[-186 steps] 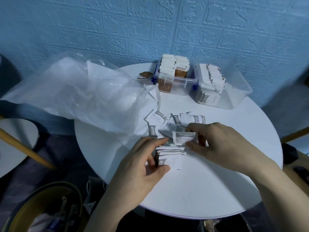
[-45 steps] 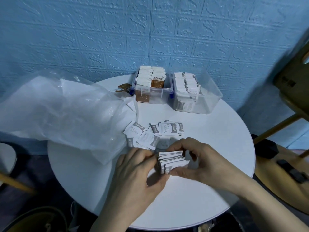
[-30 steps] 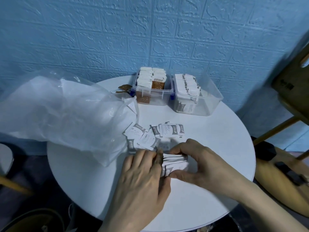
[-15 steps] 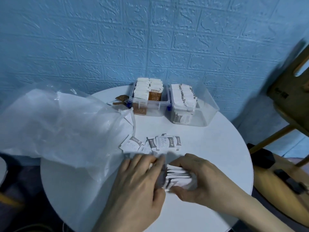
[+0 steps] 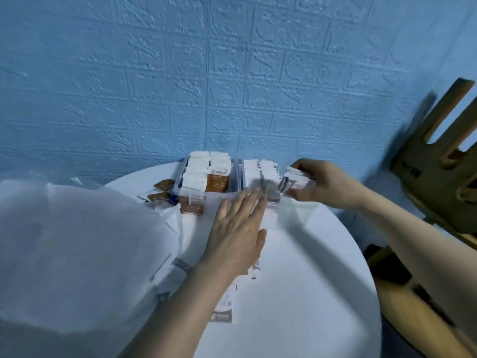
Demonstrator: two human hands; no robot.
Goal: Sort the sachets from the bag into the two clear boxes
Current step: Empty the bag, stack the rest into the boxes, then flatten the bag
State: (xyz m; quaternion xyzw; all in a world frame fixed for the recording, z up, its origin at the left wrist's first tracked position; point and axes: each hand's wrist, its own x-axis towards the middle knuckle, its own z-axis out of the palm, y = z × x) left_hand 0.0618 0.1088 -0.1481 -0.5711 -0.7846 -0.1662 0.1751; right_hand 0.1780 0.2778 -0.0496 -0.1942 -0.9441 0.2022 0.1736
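From the head camera, the right hand pinches a stack of sachets over the right clear box at the far side of the round white bench. The left hand reaches flat, fingers straight and spread, its tips at that box's near rim. The left clear box, just beside it, holds rows of sachets. The bag lies crumpled on the left; loose sachets lie under the left forearm.
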